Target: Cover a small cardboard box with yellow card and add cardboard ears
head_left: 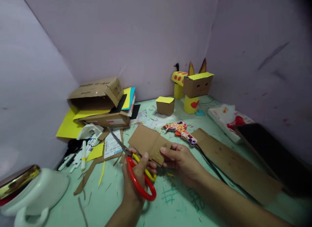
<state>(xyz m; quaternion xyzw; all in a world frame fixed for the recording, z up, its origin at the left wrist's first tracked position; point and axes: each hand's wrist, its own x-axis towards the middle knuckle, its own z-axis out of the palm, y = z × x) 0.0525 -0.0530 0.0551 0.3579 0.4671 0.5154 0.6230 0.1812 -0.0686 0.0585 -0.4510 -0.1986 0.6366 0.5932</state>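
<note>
Here I am, both hands over the near middle of the pale green table [104, 201]. My left hand [139, 171] has its fingers wrapped around the scissors [138, 185], the red loops hanging toward me, a yellow part beside them, the long metal blade pointing far and left. Those left fingertips sit right by the near edge of the cardboard piece [143, 138], though whether they pinch it as well, I cannot tell. My right hand [180, 158] has that same piece by its right end, thumb on top, fingers curled behind. There's a crease across the board, and it sits between my hands, held out in front of me.

Just past it, to the right, lies a flower-patterned glue gun [183, 134], its dark cord running nearer over a long cardboard strip [229, 162]. Straight on, farther off, a small yellow-topped box [165, 108]; to its right, a cardboard animal [197, 87] with pointed ears and yellow legs. Over on the far left, a big cardboard box [97, 92] lies on its side, with white markers [84, 155] nearer me and a white mug [48, 188] at the near left.
</note>
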